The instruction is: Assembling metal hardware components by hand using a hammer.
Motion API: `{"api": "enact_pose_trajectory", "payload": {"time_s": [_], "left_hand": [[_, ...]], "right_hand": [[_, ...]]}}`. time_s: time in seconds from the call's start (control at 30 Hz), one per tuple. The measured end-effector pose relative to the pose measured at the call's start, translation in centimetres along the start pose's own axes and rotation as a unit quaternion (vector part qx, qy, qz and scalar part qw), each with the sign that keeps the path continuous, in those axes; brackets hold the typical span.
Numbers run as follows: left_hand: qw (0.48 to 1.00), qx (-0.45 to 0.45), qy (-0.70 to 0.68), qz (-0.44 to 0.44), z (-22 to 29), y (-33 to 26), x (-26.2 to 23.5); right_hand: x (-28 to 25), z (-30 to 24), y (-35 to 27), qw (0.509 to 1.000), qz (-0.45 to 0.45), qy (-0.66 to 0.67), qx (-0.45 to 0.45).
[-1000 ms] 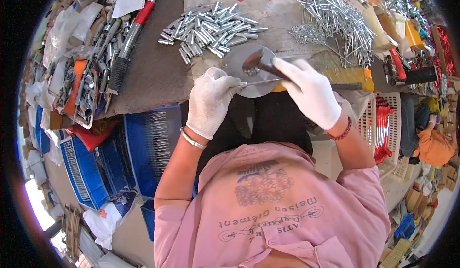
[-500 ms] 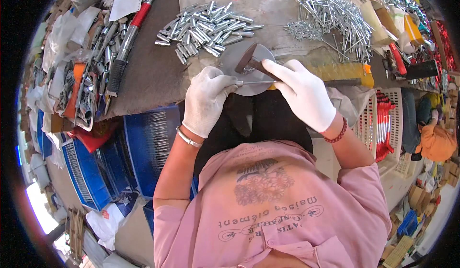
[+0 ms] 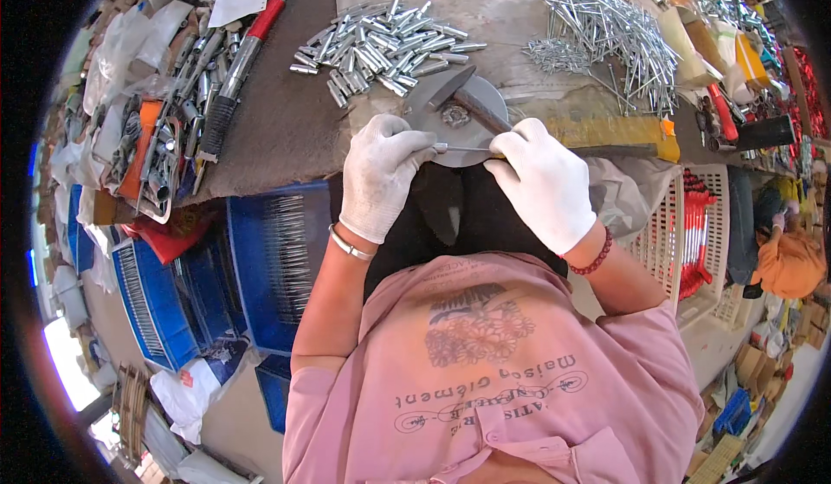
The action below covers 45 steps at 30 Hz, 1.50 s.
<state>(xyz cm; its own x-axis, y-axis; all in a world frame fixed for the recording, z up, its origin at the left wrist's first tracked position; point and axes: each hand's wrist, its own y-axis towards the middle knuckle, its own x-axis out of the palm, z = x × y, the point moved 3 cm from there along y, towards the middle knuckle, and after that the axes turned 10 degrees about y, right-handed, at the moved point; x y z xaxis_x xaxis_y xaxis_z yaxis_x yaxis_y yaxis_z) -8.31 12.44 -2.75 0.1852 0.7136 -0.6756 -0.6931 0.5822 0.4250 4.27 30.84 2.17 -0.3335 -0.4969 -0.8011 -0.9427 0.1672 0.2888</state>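
My left hand [image 3: 376,172], in a white glove, pinches a short silver metal sleeve [image 3: 440,147] between thumb and fingers. From the sleeve a thin metal rod [image 3: 469,149] runs level to my right hand [image 3: 541,181], also gloved, whose thumb and fingertips close on its other end. Just beyond the rod, a hammer [image 3: 476,108] lies across a round grey metal disc [image 3: 489,94]. The hammer's handle disappears behind my right fingers; whether they touch it I cannot tell. A small metal nub [image 3: 456,116] shows on the disc below the hammer head.
Silver sleeves [image 3: 381,47] are heaped beyond the disc, and long nails or pins [image 3: 606,38] farther right. A torque wrench [image 3: 234,77] with a red-and-black grip lies left. Blue bins [image 3: 277,259] stand below; a white crate [image 3: 675,233] holds red-handled tools. Another person [image 3: 789,263] is at far right.
The hammer has shifted away from me on the disc, uncovering the small nub. My right hand has lowered slightly and its thumb has come down to the rod. The view has shifted a little.
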Motion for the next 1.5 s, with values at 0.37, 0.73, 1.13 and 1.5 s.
{"api": "enact_pose_trajectory", "payload": {"time_s": [0.37,0.73,1.13,1.5], "left_hand": [[0.998,0.012,0.064,-0.001,0.6,-0.1,-0.8],[0.87,-0.405,-0.275,-0.059,2.4,-4.3,0.6],[0.847,-0.411,-0.313,0.127,-2.5,-10.0,-5.8],[0.566,-0.748,-0.065,0.34,-23.3,-47.6,-8.6]], "right_hand": [[1.2,0.7,-1.1,0.992,-0.095,0.073,0.03],[3.2,-0.3,-2.4,0.796,-0.266,0.431,0.331],[4.2,-1.3,-1.1,0.868,-0.185,0.422,0.188],[4.0,1.0,1.4,0.87,-0.108,0.426,0.224]]}}
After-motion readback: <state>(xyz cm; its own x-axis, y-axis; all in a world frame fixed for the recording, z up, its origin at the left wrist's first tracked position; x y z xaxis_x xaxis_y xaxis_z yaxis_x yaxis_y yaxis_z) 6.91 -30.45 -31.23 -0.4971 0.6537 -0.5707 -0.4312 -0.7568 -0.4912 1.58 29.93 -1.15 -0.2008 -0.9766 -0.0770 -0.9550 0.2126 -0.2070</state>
